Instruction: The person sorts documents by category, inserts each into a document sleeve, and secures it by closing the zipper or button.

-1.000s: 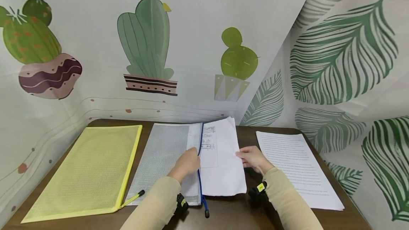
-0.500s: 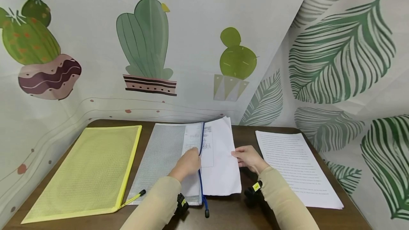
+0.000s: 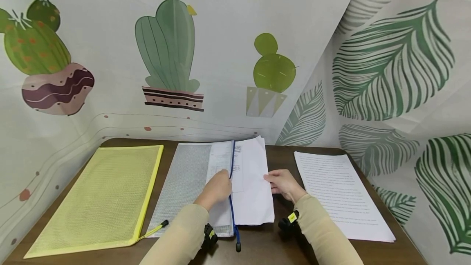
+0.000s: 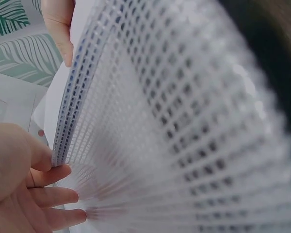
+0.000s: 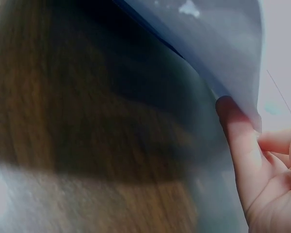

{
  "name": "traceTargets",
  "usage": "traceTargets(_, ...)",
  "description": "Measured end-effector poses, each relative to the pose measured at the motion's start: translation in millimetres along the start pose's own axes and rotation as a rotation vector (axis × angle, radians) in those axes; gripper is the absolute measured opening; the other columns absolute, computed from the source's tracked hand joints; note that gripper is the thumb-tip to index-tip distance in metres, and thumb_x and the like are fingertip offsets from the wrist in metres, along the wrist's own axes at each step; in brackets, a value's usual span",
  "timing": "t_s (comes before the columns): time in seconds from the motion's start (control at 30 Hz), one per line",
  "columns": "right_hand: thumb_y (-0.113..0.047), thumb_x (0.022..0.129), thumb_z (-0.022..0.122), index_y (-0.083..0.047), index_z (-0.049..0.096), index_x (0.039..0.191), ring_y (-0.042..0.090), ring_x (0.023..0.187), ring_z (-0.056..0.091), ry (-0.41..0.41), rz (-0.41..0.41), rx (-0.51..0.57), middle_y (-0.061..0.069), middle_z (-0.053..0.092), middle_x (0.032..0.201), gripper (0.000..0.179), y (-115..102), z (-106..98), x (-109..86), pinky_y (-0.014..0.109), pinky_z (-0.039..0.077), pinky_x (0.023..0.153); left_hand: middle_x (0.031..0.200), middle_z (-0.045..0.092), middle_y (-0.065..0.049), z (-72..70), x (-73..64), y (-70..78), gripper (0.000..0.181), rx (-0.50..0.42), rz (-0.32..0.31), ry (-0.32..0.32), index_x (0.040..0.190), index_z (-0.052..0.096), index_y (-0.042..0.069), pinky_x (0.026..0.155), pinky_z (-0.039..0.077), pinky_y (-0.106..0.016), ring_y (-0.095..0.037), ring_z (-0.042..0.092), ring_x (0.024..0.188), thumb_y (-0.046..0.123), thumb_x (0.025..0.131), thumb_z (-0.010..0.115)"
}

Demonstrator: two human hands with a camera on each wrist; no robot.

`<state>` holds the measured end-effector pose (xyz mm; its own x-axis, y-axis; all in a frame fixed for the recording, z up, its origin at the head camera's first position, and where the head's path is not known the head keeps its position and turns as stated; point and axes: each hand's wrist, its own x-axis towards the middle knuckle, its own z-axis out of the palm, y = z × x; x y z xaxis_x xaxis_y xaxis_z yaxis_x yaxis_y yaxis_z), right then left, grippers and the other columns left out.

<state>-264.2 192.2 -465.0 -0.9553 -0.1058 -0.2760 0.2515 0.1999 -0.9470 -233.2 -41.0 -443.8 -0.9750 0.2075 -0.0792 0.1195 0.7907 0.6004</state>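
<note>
A clear mesh zipper pouch (image 3: 187,175) with a blue zipper edge lies mid-table. My left hand (image 3: 218,188) pinches its edge beside the zipper, and the left wrist view shows the thumb and index finger (image 4: 53,174) on the mesh rim. White paper sheets (image 3: 254,199) with a printed diagram stand partly inside the pouch, their right part sticking out past the zipper. My right hand (image 3: 283,183) pinches the right edge of these sheets between thumb and fingers. In the right wrist view, the paper (image 5: 228,53) bends up above the fingertips.
To the left lies a yellow mesh pouch (image 3: 99,199) with a yellow zipper cord (image 3: 154,229). Printed text sheets (image 3: 342,195) lie on the brown table (image 3: 257,252) at the right. A patterned cloth wall (image 3: 220,52) rises behind the table.
My right hand has moved left with the sheets, which sit further inside the clear pouch; more of the print now shows through the mesh. My left hand has stayed at the zipper edge.
</note>
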Motion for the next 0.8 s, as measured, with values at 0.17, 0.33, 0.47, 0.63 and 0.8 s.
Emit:
traceTargets(0.17,-0.01,0.091,0.06,0.016,0.053,0.117,0.011,0.063,0.065,-0.006,-0.02,0.027,0.002,0.067,0.071,0.038,0.3,4.7,-1.5,0.027,0.056,0.056,0.122,0.055,-0.028,0.3,-0.3,-0.7,0.039,-0.002,0.015,0.008,0.125,0.046,-0.014,0.09,0.048,-0.046,-0.034,0.058,0.104,0.012,0.097,0.041)
traceTargets(0.33,-0.01,0.091,0.059,0.016,0.052,0.118,0.011,0.064,0.066,-0.008,-0.024,0.045,0.002,0.067,0.074,0.038,1.6,7.2,-0.9,0.028,0.056,0.058,0.128,0.052,-0.029,0.7,-0.7,-1.8,0.041,-0.004,0.019,0.017,0.127,0.045,-0.014,0.096,0.046,-0.048,-0.036,0.055,0.112,0.013,0.097,0.041)
traceTargets(0.47,-0.009,0.091,0.059,0.015,0.054,0.117,0.012,0.065,0.066,-0.006,-0.017,0.04,0.003,0.067,0.075,0.036,1.9,8.3,-0.4,0.028,0.057,0.059,0.12,0.056,-0.027,1.5,0.2,-2.0,0.038,0.002,0.023,0.017,0.124,0.047,-0.014,0.087,0.049,-0.045,-0.03,0.058,0.098,0.012,0.097,0.041)
traceTargets(0.63,-0.009,0.091,0.058,0.014,0.053,0.118,0.011,0.066,0.066,-0.021,-0.013,0.04,0.003,0.066,0.077,0.036,2.5,9.4,1.2,0.029,0.057,0.06,0.117,0.058,-0.026,1.7,0.6,-1.7,0.037,0.01,0.024,0.017,0.123,0.049,-0.014,0.079,0.051,-0.042,-0.026,0.057,0.088,0.011,0.097,0.041)
traceTargets(0.8,-0.01,0.092,0.058,0.015,0.052,0.118,0.011,0.066,0.066,-0.039,-0.021,0.051,0.003,0.066,0.076,0.037,2.1,11.8,0.3,0.03,0.057,0.06,0.125,0.054,-0.029,2.0,0.2,-1.4,0.039,0.015,0.021,0.005,0.126,0.046,-0.014,0.086,0.05,-0.044,-0.029,0.058,0.096,0.011,0.097,0.04)
